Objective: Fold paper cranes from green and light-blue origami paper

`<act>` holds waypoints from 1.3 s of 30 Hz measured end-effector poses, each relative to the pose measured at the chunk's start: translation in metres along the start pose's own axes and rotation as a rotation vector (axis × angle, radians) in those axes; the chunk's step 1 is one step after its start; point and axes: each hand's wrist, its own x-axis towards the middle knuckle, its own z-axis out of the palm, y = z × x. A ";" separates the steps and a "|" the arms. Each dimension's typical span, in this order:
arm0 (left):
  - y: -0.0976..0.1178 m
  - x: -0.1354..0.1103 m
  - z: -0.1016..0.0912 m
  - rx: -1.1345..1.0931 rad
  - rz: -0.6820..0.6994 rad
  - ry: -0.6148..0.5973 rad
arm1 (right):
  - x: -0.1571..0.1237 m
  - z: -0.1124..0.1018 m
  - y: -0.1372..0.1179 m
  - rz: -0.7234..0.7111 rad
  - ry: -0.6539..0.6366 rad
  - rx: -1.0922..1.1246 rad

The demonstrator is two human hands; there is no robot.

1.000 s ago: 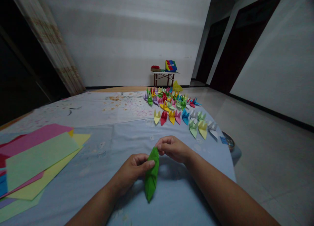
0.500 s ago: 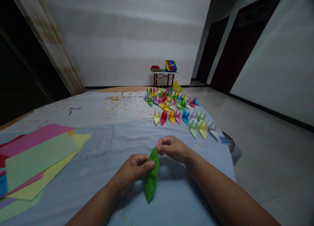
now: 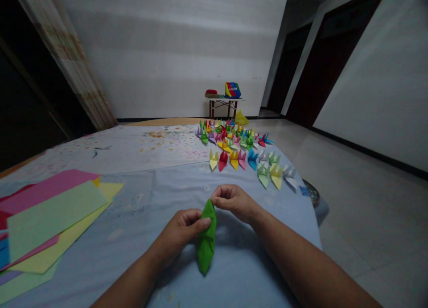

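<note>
— What is nearest, and how many?

— One green folded paper [image 3: 206, 241], long and pointed at both ends, held upright just above the desk [image 3: 150, 196], low in the middle of the view. Two hands are on it. The left hand [image 3: 185, 230] is curled round its middle with the thumb pressed flat on the front. The right hand [image 3: 234, 201] is closed in a pinch on the top tip.

— And to the side?

— A loose stack of coloured sheets [image 3: 50, 214] at the left edge: pink, pale green, yellow, blue and red show, but they overlap too much to count.

— Further off?

— Paper cranes [image 3: 240, 149] in rows, three nearest, about seven in the next row, and a crowd behind that I cannot count. One metal bowl [image 3: 310, 192] sits at the desk's right edge. By the far wall is one small table [image 3: 223, 104] with one striped box [image 3: 233, 89] on it.

— Any change since a second ago?

— Hardly any. Both grips are the same, and the paper's tip and the right hand sit a touch further left.
</note>
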 end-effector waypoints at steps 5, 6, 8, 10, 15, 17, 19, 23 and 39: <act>-0.002 0.002 -0.001 -0.006 0.040 0.087 | 0.002 0.006 0.001 -0.071 0.039 -0.079; -0.003 0.003 -0.002 -0.014 0.047 0.104 | 0.002 0.006 0.002 -0.095 0.050 -0.086; -0.003 0.003 -0.002 -0.030 0.061 0.135 | 0.002 0.008 0.004 -0.149 0.087 -0.127; -0.001 0.003 -0.002 -0.029 0.080 0.166 | 0.001 0.008 0.003 -0.198 0.122 -0.226; 0.005 0.002 0.001 0.062 0.133 0.203 | -0.003 0.010 -0.003 -0.266 0.134 -0.464; 0.006 0.001 0.002 0.101 0.159 0.212 | -0.004 0.010 -0.005 -0.275 0.126 -0.493; 0.005 0.002 0.002 0.123 0.175 0.218 | -0.005 0.010 -0.006 -0.276 0.119 -0.500; 0.002 0.002 0.001 0.121 0.175 0.199 | -0.006 0.011 -0.008 -0.247 0.131 -0.477; 0.008 -0.002 0.007 0.243 0.224 0.214 | -0.005 0.017 -0.002 -0.188 0.178 -0.315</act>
